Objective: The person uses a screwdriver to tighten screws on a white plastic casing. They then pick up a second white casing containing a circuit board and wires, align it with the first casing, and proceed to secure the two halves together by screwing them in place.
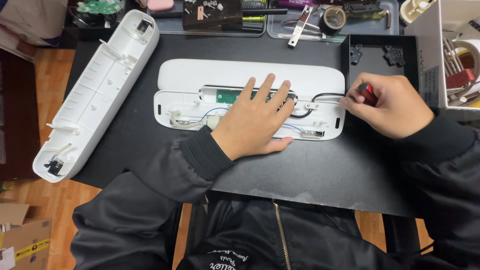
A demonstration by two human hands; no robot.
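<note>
Left hand (253,120) laid flat, fingers spread, pressing on the open white casing (250,100) at mid-tabletop, likely to pin it against sliding; grip apart, nothing clasped. Right hand (387,105) closed in a fist on a red-handled screwdriver (367,93), tip hidden behind the fingers, pointed toward the small white bracket (313,105) near the casing's right end. Green circuit board (227,95) and black cable (327,95) exposed inside, blue wires running under the palm. Second white shell (95,90) parked diagonally at far left, well apart, one end overhanging the black tabletop (310,170) edge. Black tray (380,60) with 2 small dark clips just beside the right hand, its near wall close to the knuckles: tight room on that side. Bare stretch of tabletop in front of the casing. Clutter of tools and a tape roll (334,19) along the far edge, crowding any reach past the casing.
</note>
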